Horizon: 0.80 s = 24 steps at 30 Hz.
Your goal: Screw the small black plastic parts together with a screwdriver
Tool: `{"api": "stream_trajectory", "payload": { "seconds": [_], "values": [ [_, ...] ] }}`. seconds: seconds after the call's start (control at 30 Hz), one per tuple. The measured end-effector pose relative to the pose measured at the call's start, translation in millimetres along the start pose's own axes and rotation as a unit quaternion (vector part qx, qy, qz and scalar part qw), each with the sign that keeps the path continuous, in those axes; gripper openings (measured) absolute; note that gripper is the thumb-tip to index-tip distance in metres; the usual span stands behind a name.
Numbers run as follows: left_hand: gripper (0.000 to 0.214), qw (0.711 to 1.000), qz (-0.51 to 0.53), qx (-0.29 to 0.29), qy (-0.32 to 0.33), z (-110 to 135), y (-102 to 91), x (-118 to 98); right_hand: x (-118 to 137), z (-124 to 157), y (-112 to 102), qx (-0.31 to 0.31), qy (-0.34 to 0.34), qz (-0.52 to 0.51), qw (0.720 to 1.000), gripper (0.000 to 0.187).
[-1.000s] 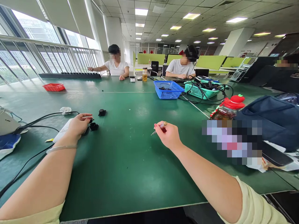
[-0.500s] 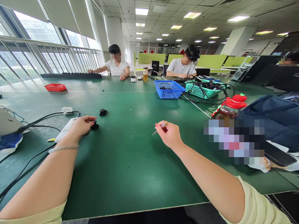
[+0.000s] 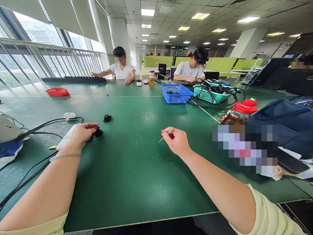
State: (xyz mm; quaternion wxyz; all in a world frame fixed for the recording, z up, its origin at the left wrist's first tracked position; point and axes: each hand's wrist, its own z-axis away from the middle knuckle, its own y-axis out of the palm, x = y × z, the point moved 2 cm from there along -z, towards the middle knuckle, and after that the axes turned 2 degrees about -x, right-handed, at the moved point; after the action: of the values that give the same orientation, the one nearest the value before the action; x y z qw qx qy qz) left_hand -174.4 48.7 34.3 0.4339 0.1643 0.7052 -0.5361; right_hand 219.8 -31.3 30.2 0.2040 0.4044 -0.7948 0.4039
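Observation:
My right hand is closed around a small screwdriver. The thin metal tip points down and to the left over the green table, and the brownish end cap shows above the fingers. On the left, the thumb and fingertips of my left hand are closed on a small black part; its far side shows past the fingers, the rest is hidden. Partly under that hand and wrist lies a white power strip. A second small black part sits on the table just beyond my left hand.
Black cables run across the left side. Farther back are a red tray, a blue basket and a green basket with cables. A red-lidded jar and dark bag stand right. Two people sit opposite.
The fingers of my left hand have shifted very slightly left, and a little more of the black part shows. My right hand keeps the screwdriver in the same place.

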Motion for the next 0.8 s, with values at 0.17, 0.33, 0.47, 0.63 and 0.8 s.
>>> {"api": "stream_trajectory", "payload": {
  "seconds": [0.17, 0.33, 0.47, 0.63, 0.8],
  "values": [
    [0.034, 0.999, -0.046, -0.016, 0.003, 2.8, -0.1, -4.7, 0.1, -0.6, 0.1, 0.0, -0.002, 0.003, 1.0, 0.035],
    [0.032, 0.986, -0.163, -0.029, 0.025, -1.1, -4.3, -5.0, -0.7, -0.8, 0.4, 0.003, -0.002, 0.004, 1.0, 0.035],
    [0.031, 0.977, -0.212, -0.007, 0.039, -4.9, -3.9, -3.6, -0.8, -0.7, 0.8, 0.004, -0.001, 0.005, 1.0, 0.034],
    [0.032, 0.95, -0.303, -0.026, 0.07, -3.0, -4.5, -9.5, 1.0, -1.2, 0.1, 0.006, 0.001, 0.001, 1.0, 0.035],
    [0.038, 0.935, -0.334, -0.066, 0.099, -12.7, -16.8, 3.6, 0.7, -0.5, 0.7, 0.01, 0.005, 0.003, 1.0, 0.036]
  ]
}}
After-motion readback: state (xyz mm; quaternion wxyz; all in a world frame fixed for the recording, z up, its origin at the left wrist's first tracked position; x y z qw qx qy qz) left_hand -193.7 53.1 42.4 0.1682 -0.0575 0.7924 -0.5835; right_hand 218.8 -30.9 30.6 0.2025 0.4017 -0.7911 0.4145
